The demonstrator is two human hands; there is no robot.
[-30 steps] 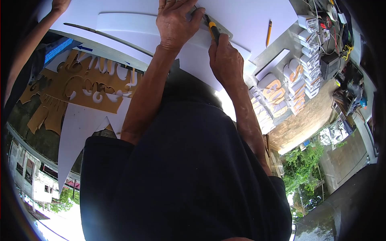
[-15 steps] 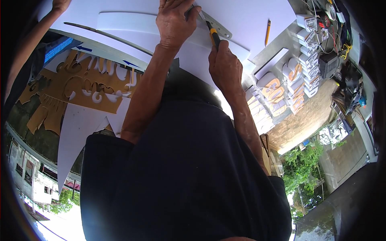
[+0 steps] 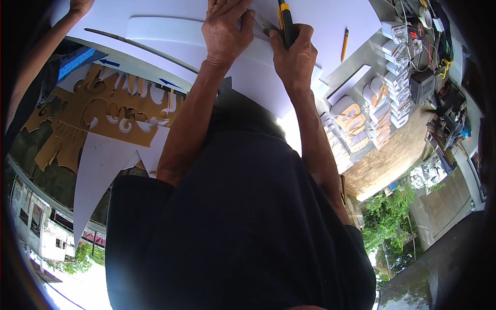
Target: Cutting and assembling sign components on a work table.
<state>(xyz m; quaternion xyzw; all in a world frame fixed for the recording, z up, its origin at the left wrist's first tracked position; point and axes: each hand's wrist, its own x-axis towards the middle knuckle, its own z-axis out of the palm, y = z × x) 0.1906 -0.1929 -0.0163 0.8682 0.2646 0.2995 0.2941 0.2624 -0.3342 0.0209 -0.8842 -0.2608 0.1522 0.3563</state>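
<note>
My left hand point(image 3: 226, 32) lies flat with its fingers stretched forward and its thumb spread. It presses down beside and over a metal ruler point(image 3: 263, 25) on the white sheet point(image 3: 320, 31); its fingertips run up to the picture's top edge. A black and yellow utility knife point(image 3: 286, 21) stands in my right hand point(image 3: 296, 59), the fingers wrapped round its handle. The knife points away from me, just right of the ruler, and its blade tip is out of the picture. Under my hands lies a long curved white strip point(image 3: 170, 29).
A pencil point(image 3: 344, 45) lies on the sheet at right. Beyond it are white cut-out letters point(image 3: 380, 95) and tangled cables point(image 3: 431, 49). Brown cut-out board point(image 3: 119, 121) sits at left. Another person's arm point(image 3: 44, 59) reaches in at the far left. A thin dark strip point(image 3: 139, 49) lies along the sheet.
My right hand has moved up and slightly right with the knife, which now stands further forward, partly past the top edge. My left hand has hardly moved.
</note>
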